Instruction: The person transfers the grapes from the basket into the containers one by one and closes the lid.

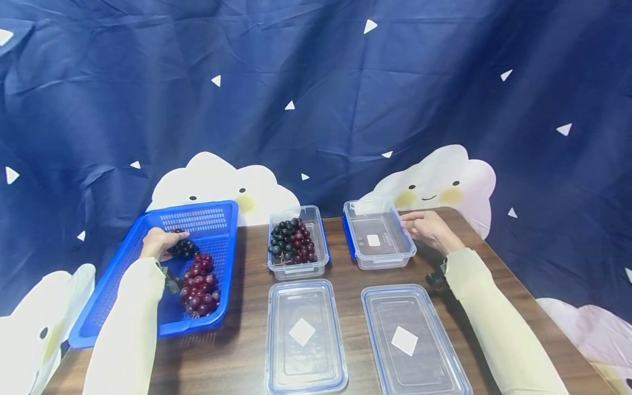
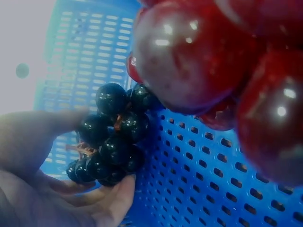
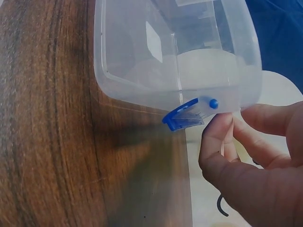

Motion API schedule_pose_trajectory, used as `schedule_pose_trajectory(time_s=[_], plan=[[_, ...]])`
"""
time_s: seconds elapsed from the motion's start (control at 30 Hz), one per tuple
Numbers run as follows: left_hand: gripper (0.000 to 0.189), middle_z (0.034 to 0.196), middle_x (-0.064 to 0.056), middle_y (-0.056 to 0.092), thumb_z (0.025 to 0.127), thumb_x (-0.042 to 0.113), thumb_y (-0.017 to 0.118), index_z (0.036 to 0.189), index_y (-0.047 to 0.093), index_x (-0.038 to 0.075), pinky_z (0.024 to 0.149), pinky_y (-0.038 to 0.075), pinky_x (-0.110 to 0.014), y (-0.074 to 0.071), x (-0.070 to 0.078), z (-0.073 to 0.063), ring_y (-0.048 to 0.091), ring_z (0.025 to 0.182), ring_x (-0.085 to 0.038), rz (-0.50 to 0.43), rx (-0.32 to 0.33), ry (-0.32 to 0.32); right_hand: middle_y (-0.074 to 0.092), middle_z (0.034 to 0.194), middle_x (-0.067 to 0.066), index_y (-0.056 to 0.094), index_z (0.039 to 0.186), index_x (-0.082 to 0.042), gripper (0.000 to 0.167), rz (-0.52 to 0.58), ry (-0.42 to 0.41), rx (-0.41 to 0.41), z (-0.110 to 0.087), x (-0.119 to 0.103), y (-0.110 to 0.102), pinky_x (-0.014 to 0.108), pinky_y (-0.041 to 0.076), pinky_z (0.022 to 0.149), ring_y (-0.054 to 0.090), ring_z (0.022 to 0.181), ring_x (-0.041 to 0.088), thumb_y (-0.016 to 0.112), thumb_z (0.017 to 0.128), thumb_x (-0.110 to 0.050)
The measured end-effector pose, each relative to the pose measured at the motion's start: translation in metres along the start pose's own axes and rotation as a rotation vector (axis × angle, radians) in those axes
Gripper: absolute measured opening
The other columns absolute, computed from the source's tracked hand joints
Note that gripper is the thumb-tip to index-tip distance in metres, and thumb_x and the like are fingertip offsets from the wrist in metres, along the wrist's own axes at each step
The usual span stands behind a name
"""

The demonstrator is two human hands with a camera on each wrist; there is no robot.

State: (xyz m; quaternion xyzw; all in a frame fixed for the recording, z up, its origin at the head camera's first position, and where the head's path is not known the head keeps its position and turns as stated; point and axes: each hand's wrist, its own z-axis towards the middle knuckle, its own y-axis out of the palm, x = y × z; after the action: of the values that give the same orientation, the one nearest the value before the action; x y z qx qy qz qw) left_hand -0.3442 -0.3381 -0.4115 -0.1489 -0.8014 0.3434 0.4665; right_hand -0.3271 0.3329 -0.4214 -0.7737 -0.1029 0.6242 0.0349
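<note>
Black grapes (image 1: 185, 248), within the blue basket (image 1: 224, 274) at the left of the frame, grasped between thumb and fingers of the left hand (image 1: 159, 241); red grapes (image 1: 199, 288) lie just beside them, nearer the frame's bottom. The right hand (image 1: 428, 229), right of centre and well apart from the black bunch, pinches the rim of a clear container (image 1: 385, 262). At centre, a second container (image 1: 301, 270) holds black and red bunches.

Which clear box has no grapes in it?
The right box, beside the right hand; the left box holds black grapes and red grapes.
</note>
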Motion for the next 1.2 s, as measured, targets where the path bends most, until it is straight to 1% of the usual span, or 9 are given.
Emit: schedule_pose_trajectory(time_s=[0.17,0.3,0.43,0.6,0.73,0.83,1.03,1.1,1.2], plan=[[0.089,0.155,-0.044,0.037,0.095,0.030,0.075,0.151,0.030,-0.023,0.092,0.064,-0.046,-0.002,-0.003,0.000,0.065,0.127,-0.049,0.008,0.017,0.004,0.073,0.089,-0.011,0.040,0.149,0.019,0.052,-0.002,0.002,0.003,0.001,-0.001,0.001,0.016,0.060,0.082,0.068,0.086,0.001,0.058,0.103,0.000],[0.084,0.147,-0.042,0.047,0.090,0.024,0.078,0.145,0.037,-0.023,0.082,0.067,-0.043,-0.004,-0.005,0.002,0.076,0.092,-0.037,0.002,-0.018,0.049,0.072,0.088,-0.011,0.040,0.149,0.019,0.052,-0.014,0.003,0.007,0.000,-0.001,0.001,0.014,0.060,0.080,0.067,0.084,0.000,0.057,0.103,0.000],[0.079,0.131,-0.037,0.055,0.087,0.020,0.077,0.141,0.040,-0.023,0.076,0.068,-0.041,-0.007,-0.007,0.005,0.071,0.069,-0.021,-0.039,-0.055,0.086,0.072,0.090,-0.011,0.039,0.149,0.020,0.053,-0.024,0.002,-0.002,-0.001,-0.002,0.002,0.015,0.059,0.081,0.067,0.086,0.000,0.057,0.104,-0.001],[0.092,0.139,-0.038,0.050,0.086,0.021,0.084,0.148,0.031,-0.023,0.087,0.066,-0.044,-0.011,-0.008,0.008,0.073,0.088,-0.030,-0.077,-0.037,0.117,0.072,0.092,-0.010,0.041,0.148,0.019,0.052,-0.036,0.003,-0.002,-0.001,-0.001,0.002,0.015,0.060,0.082,0.068,0.088,0.000,0.058,0.104,-0.002],[0.086,0.146,-0.036,0.050,0.086,0.028,0.086,0.144,0.043,-0.018,0.097,0.061,-0.049,-0.010,-0.009,0.006,0.068,0.119,-0.041,-0.085,-0.015,0.141,0.073,0.091,-0.010,0.040,0.149,0.019,0.053,-0.024,0.004,-0.003,-0.001,0.001,0.001,0.016,0.060,0.083,0.068,0.087,0.000,0.059,0.103,-0.002],[0.075,0.146,-0.034,0.052,0.088,0.026,0.085,0.142,0.051,-0.014,0.096,0.062,-0.049,-0.009,-0.010,0.006,0.069,0.116,-0.038,-0.121,-0.041,0.174,0.073,0.092,-0.010,0.040,0.149,0.019,0.053,-0.027,0.006,0.003,-0.001,0.001,0.001,0.016,0.060,0.083,0.068,0.087,0.000,0.059,0.103,-0.002],[0.080,0.153,-0.034,0.048,0.091,0.024,0.083,0.153,0.044,-0.008,0.094,0.064,-0.046,-0.010,-0.013,0.008,0.071,0.086,-0.013,-0.164,-0.132,0.204,0.072,0.092,-0.011,0.041,0.148,0.018,0.051,-0.044,0.013,0.019,-0.002,0.000,0.001,0.015,0.060,0.083,0.068,0.088,0.000,0.057,0.105,-0.003],[0.081,0.154,-0.033,0.048,0.090,0.028,0.084,0.152,0.045,-0.006,0.102,0.060,-0.052,-0.010,-0.015,0.009,0.073,0.085,-0.014,-0.149,-0.132,0.185,0.072,0.094,-0.010,0.042,0.148,0.018,0.051,-0.055,0.014,0.021,-0.004,0.000,0.001,0.015,0.060,0.083,0.067,0.089,0.000,0.057,0.105,-0.004],[0.080,0.154,-0.033,0.049,0.089,0.034,0.084,0.148,0.049,-0.007,0.112,0.051,-0.062,-0.009,-0.016,0.010,0.079,0.097,-0.030,-0.104,-0.110,0.156,0.072,0.100,-0.009,0.044,0.148,0.016,0.051,-0.091,0.010,0.024,-0.004,0.000,0.001,0.015,0.059,0.085,0.067,0.091,0.000,0.058,0.105,-0.006]])
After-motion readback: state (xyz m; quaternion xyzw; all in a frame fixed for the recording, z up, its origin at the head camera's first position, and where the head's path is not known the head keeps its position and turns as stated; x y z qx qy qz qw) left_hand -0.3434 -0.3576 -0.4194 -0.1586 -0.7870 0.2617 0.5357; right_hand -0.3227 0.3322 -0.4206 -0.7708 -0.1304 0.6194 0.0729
